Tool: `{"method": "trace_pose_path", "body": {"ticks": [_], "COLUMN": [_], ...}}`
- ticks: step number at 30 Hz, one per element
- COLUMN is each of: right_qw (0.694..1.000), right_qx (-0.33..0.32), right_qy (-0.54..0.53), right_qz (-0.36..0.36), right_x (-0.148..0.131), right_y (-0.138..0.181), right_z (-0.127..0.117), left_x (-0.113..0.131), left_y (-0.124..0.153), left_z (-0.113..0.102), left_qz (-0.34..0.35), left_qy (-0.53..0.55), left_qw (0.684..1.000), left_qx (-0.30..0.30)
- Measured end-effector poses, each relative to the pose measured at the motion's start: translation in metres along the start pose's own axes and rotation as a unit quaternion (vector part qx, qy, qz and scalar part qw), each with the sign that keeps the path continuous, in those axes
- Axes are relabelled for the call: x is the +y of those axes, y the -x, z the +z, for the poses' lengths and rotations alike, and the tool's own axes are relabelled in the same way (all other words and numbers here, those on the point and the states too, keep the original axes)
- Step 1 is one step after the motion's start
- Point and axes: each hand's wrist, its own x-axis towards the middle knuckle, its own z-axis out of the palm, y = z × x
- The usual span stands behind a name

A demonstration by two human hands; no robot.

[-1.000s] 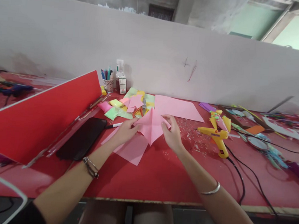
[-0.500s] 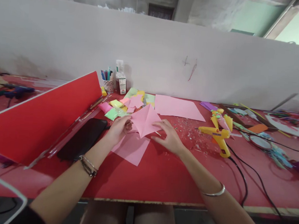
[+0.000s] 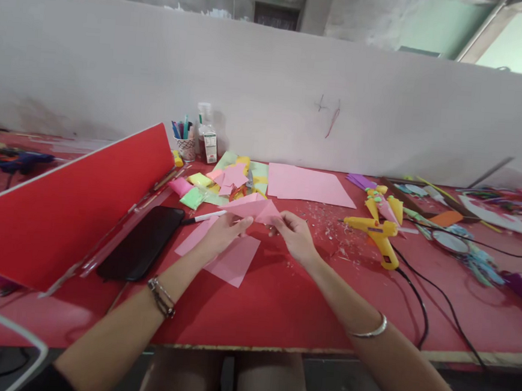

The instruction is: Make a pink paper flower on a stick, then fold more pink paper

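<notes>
A creased piece of pink paper point(image 3: 253, 207) is held in the air between my two hands, tilted so that its folds show. My left hand point(image 3: 227, 232) pinches its near left side, thumb on top. At the right corner, my right hand point(image 3: 293, 231) grips it between thumb and fingers. Below lie flat pink sheets point(image 3: 233, 262) on the red table, partly covered by my left hand and forearm. A white pen with a black end point(image 3: 202, 217) rests just left of my left hand, near a black phone-like slab point(image 3: 142, 243).
A yellow glue gun point(image 3: 378, 232) with a black cord lies to the right, beside scattered scraps. Larger pink sheets point(image 3: 309, 184) sit by the wall. A red board point(image 3: 74, 205) leans at left. A pen cup point(image 3: 186, 147) and a bottle point(image 3: 208, 140) stand behind bright clay packets point(image 3: 193, 197).
The pink paper has tipped from facing me to a flatter angle. My right hand, apart from it before, has closed on its right corner. My left hand has shifted right, and the white pen now shows.
</notes>
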Motion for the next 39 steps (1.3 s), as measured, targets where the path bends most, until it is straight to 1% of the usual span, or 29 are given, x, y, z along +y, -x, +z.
{"method": "trace_pose_path", "body": {"ticks": [3,5,8,10,12,13,15,18,20,22,24,29,33,36,39], "right_qw": [0.999,0.998,0.997,0.993,0.983,0.977,0.969,0.968,0.967,0.962,0.956,0.944,0.936,0.941,0.958], "right_qx": [-0.028,-0.034,-0.025,0.007,0.044,0.051,0.036,-0.006,-0.01,-0.002,0.005,0.018,0.02,0.005,-0.005], "right_qy": [-0.028,-0.04,-0.063,-0.105,-0.166,-0.194,-0.226,-0.225,-0.228,-0.244,-0.262,-0.299,-0.32,-0.309,-0.258], "right_qz": [0.012,0.02,0.034,0.047,0.067,0.078,0.095,0.108,0.116,0.124,0.131,0.142,0.147,0.139,0.126], "right_x": [-0.001,-0.001,0.0,0.001,0.001,0.002,0.001,0.001,0.0,0.0,-0.001,-0.001,0.0,0.0,0.0], "right_y": [0.001,0.001,0.0,0.0,-0.001,-0.001,0.0,0.003,0.005,0.005,0.004,0.002,0.002,0.002,0.002], "right_z": [0.002,0.003,0.003,0.003,0.004,0.005,0.007,0.01,0.011,0.011,0.01,0.01,0.01,0.011,0.01], "left_x": [0.002,0.004,0.004,0.002,0.0,-0.002,-0.003,-0.002,-0.001,0.0,-0.001,-0.003,-0.003,-0.003,-0.003], "left_y": [0.004,0.005,0.003,0.001,-0.001,-0.001,-0.001,0.001,0.004,0.005,0.005,0.002,0.001,0.001,0.001], "left_z": [0.002,0.003,0.002,0.003,0.004,0.004,0.006,0.007,0.008,0.008,0.008,0.009,0.009,0.008,0.008], "left_qz": [0.009,0.016,-0.001,-0.028,-0.05,-0.056,-0.066,-0.067,-0.061,-0.055,-0.056,-0.037,-0.027,-0.014,0.01], "left_qy": [-0.051,-0.038,-0.006,0.032,0.089,0.116,0.142,0.11,0.064,0.042,0.057,0.11,0.087,0.06,0.014], "left_qw": [0.997,0.997,0.998,0.997,0.991,0.988,0.984,0.99,0.995,0.996,0.995,0.993,0.995,0.998,0.999], "left_qx": [0.051,0.062,0.062,0.07,0.081,0.085,0.081,0.053,0.049,0.06,0.066,0.034,0.027,0.034,0.032]}}
